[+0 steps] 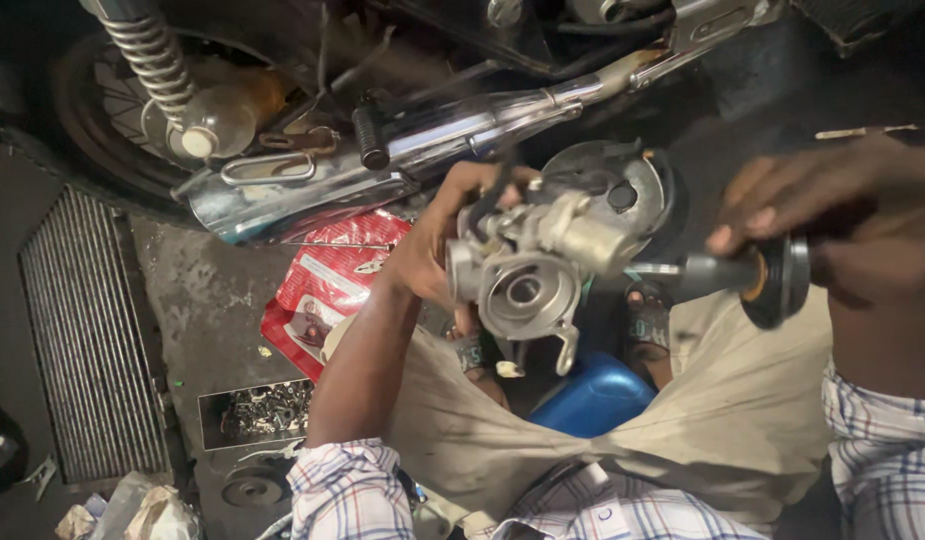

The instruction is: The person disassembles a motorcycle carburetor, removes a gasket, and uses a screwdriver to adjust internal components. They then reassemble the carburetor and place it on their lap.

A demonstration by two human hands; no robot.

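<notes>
A metal carburettor (527,265) is sitting at the centre of the frame, the left hand (437,245) wrapping its fingers around its far side. At centre right, the right hand (832,225) is closing its fingers on a screwdriver (727,275), whose tip is touching the carburettor. Above, a chrome exhaust pipe (422,145) is running across the frame. At lower left, a red packet (322,285) is lying on the floor beside a tray of small parts (257,412).
</notes>
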